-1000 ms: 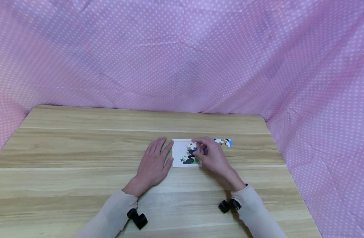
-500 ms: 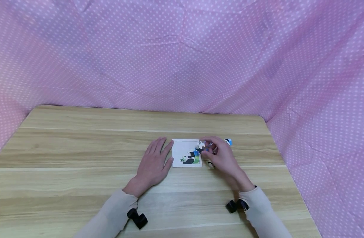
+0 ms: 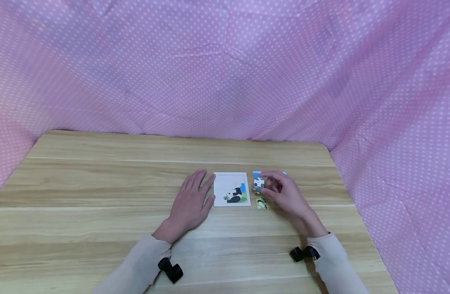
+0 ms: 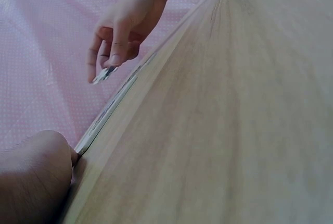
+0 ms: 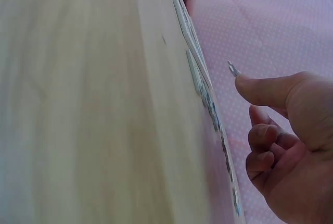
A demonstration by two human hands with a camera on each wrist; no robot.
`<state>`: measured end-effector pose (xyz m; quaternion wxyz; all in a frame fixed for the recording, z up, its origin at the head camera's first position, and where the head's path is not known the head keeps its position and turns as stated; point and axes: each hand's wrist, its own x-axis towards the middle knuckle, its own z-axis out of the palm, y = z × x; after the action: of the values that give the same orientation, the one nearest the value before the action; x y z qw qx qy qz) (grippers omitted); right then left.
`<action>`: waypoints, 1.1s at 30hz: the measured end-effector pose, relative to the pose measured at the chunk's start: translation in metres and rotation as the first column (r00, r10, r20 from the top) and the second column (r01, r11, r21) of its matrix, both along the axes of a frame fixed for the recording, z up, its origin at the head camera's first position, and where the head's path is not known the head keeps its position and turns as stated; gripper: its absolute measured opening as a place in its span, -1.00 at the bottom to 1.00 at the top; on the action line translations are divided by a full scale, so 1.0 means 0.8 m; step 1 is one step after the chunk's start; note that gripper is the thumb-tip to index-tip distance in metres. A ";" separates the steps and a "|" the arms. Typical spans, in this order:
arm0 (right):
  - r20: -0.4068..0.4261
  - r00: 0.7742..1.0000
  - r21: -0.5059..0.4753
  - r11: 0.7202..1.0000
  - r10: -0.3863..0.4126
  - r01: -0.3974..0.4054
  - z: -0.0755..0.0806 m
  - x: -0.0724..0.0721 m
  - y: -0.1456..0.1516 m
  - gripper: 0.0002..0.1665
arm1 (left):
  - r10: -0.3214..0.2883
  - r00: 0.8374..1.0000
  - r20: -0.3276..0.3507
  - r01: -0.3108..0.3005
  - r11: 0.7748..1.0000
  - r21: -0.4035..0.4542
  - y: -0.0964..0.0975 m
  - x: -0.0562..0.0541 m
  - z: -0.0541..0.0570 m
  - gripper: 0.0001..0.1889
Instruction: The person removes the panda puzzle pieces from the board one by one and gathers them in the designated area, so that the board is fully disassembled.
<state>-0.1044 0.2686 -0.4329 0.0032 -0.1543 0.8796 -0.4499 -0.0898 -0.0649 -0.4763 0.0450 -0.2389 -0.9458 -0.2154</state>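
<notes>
A white puzzle board [image 3: 224, 181] lies flat on the table with panda pieces [image 3: 234, 198] fitted in its lower right corner. My left hand [image 3: 190, 203] rests on the wood at its left, fingers spread and fingertips at the board's left edge. To the right of the board, my right hand [image 3: 285, 197] pinches a jigsaw puzzle piece [image 3: 259, 185] between thumb and index finger. In the left wrist view that same puzzle piece [image 4: 104, 75] hangs above the table. The right wrist view shows it edge-on beyond the thumb, with the other fingers curled.
A loose green puzzle piece [image 3: 261, 203] lies right of the board. Another with blue [image 3: 256, 174] lies partly behind the held one, and a blue corner [image 3: 284, 173] shows past the right hand. The wooden table [image 3: 100, 183] ends at a pink dotted cloth [image 3: 225, 81].
My right hand has moved right, carrying the puzzle piece from over the board to beside it. More of the fitted pieces and the loose green one now show. The left hand stays put.
</notes>
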 end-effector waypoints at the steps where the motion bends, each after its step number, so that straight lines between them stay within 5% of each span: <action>1: 0.014 1.000 0.001 1.000 0.002 -0.002 -0.001 0.000 0.003 -0.46 | 0.000 1.000 -0.003 0.000 1.000 0.000 0.000 0.000 0.000 -0.33; 16: 0.131 0.991 0.043 0.999 -0.004 -0.002 -0.003 0.002 0.037 -0.49 | 0.007 1.000 0.016 -0.007 1.000 -0.017 -0.001 -0.001 0.002 -0.33; 33: 0.144 0.989 0.140 0.990 -0.016 -0.004 -0.006 0.001 0.048 -0.50 | 0.002 1.000 0.010 -0.002 1.000 -0.009 0.000 -0.001 0.002 -0.32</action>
<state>-0.1039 0.3074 -0.4376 0.0767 -0.1179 0.9069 -0.3971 -0.0907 -0.0646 -0.4747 0.0393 -0.2371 -0.9471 -0.2126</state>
